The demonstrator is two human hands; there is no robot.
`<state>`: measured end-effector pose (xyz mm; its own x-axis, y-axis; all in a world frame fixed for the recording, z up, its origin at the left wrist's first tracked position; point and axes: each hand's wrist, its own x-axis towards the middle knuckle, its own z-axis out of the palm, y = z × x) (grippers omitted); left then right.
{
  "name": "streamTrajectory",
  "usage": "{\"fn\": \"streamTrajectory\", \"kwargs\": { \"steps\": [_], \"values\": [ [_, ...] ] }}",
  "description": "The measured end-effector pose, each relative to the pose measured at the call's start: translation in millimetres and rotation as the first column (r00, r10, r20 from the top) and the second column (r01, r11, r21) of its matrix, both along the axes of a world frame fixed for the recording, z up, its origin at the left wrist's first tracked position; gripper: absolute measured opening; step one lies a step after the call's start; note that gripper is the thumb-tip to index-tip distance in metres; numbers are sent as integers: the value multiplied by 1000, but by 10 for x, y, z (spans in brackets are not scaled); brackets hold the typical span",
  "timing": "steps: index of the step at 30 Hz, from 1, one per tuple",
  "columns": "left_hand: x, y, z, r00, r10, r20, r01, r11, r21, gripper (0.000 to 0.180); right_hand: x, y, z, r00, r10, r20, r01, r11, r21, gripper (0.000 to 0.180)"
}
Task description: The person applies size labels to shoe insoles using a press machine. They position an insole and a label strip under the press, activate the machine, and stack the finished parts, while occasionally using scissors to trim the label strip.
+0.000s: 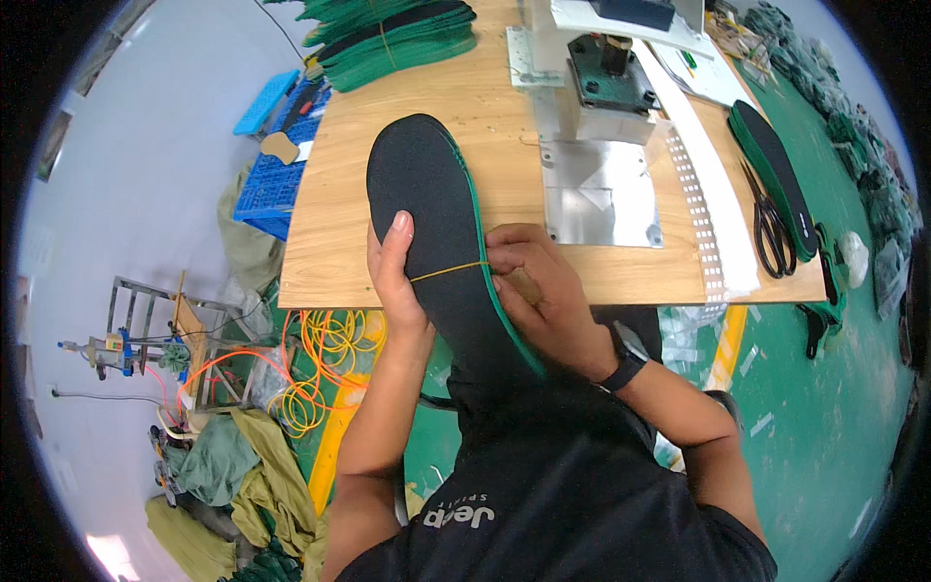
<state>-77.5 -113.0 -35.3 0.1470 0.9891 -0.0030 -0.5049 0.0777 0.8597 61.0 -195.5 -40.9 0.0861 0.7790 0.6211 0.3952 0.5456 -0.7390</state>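
A bundle of black insoles [422,179] with green edges stands tilted between my body and the table's near edge. My left hand [397,286] is closed round its left side, thumb lying on the black face. A thin yellow-brown rubber band [448,271] crosses the middle of the bundle. At the right edge, where the band bends round, my right hand [548,296] has its fingers curled in a pinch on it. The fingertips are partly hidden behind the bundle. A dark watch sits on my right wrist.
Behind the bundle, a press [611,107] stands on the wooden table [339,213]. Stacked green-and-black insoles [398,44] lie at the far left. Black scissors [771,228], a perforated white strip [696,209] and more insoles [771,170] lie right. A blue crate [262,199] adjoins the left edge.
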Motion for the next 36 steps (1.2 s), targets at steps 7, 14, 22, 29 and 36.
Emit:
{"fn": "streamTrajectory", "kwargs": {
  "steps": [7, 14, 22, 29, 36],
  "values": [
    [-13, -174, 41, 975, -154, -162, 154, 988, -11, 46, 138, -201, 225, 977, 213, -6, -213, 977, 31, 17],
    [-115, -24, 138, 944, 17, -328, 33, 989, 147, 46, 319, -463, 500, 418, 786, -456, -861, 183, -474, 19],
    [-600, 529, 748, 947, 263, 185, -311, 894, 323, 45, 517, -714, 174, 797, 599, -79, -576, 714, -399, 44],
    [-474, 368, 384, 966, 256, -30, -216, 867, 448, 49, 1075, -80, 192, 801, -41, 598, 295, 896, -333, 55],
    [-287, 126, 141, 965, 253, 71, -260, 876, 407, 60, 515, -265, 587, 910, -90, 405, 113, 993, -33, 103]
  ]
}}
